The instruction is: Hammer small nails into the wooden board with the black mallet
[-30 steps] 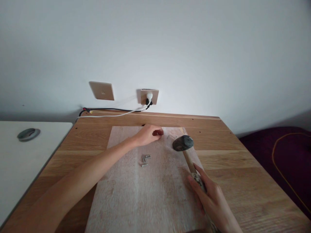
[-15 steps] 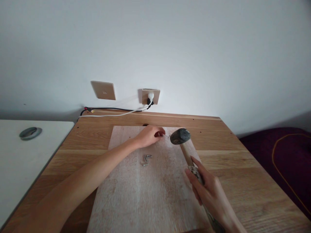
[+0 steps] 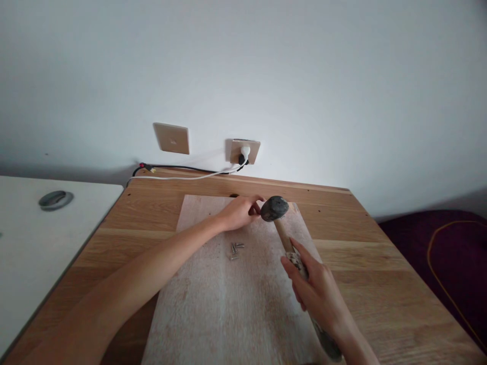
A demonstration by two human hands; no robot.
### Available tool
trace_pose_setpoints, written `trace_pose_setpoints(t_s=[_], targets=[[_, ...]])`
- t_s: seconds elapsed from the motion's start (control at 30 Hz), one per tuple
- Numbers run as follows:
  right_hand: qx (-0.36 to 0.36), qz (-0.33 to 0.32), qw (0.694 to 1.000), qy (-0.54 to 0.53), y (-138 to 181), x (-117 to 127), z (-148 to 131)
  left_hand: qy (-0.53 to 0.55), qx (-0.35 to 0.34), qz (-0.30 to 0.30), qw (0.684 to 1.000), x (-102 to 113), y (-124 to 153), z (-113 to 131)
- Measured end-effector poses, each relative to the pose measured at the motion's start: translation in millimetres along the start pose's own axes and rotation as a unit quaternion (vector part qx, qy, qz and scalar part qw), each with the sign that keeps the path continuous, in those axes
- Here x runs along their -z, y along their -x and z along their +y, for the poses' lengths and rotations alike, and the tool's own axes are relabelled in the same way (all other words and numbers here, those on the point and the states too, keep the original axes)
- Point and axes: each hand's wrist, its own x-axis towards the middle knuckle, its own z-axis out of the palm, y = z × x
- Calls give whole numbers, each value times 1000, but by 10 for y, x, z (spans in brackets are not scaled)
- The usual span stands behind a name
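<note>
My left hand (image 3: 240,211) rests at the far end of a pale plywood board (image 3: 213,309), its fingers pinched together on something too small to make out. My right hand (image 3: 317,294) is wrapped round the wooden handle of a hammer (image 3: 283,230). The hammer's dark head (image 3: 274,208) sits right beside my left fingertips, nearly touching them. A small cluster of loose nails (image 3: 236,249) lies on the board just below my left hand.
The board lies on a wooden table (image 3: 380,274) against a white wall. A wall socket (image 3: 245,151) with a white plug feeds cables (image 3: 178,172) along the table's back edge. A white table (image 3: 34,238) with a grey disc (image 3: 55,199) stands left. A dark purple surface (image 3: 445,263) is at right.
The hammer head has moved left and slightly up, from clear of my left hand to right against its fingertips. My left hand has stayed put, still pinched.
</note>
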Motion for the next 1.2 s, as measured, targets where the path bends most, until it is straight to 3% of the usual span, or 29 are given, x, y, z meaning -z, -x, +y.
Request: trace_pose_setpoints(t_s=[0.27,0.37,0.53,0.7,1.07,1.2], targets=[[16,-5,1000,23,15,4,23,-37,-14,-10,999,47,-2,34],[9,-10,1000,19,93,34,53,-137,-90,-8,986,224,91,87],[-27,2,999,-21,309,19,153,-282,-304,-89,906,576,494,307],[-30,3,999,-13,375,-49,227,-350,-401,-108,840,564,817,426],[-15,-1,999,-49,339,-46,245,-390,-452,-79,799,452,778,288],[-20,-12,999,-47,314,-45,333,-389,-456,-58,799,455,765,319]])
